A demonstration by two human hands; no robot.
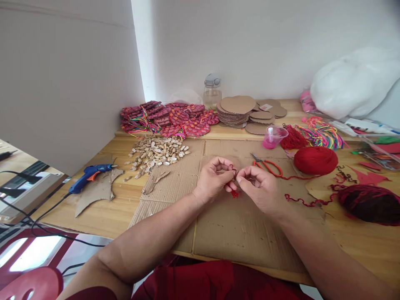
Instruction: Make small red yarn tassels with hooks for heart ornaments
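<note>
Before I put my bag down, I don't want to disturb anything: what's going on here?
A person is handling red yarn above some cardboard. The left hand holds it, and the right hand is right beside, fingertips close together; its exact grip is too small to make out. Scissors and a red ball lie beyond the right hand, while the glue gun lies off to the left.

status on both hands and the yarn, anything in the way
Left hand holding red yarn. Right hand up against it, grip unclear. Scissors just beyond right hand, not between them.
</note>
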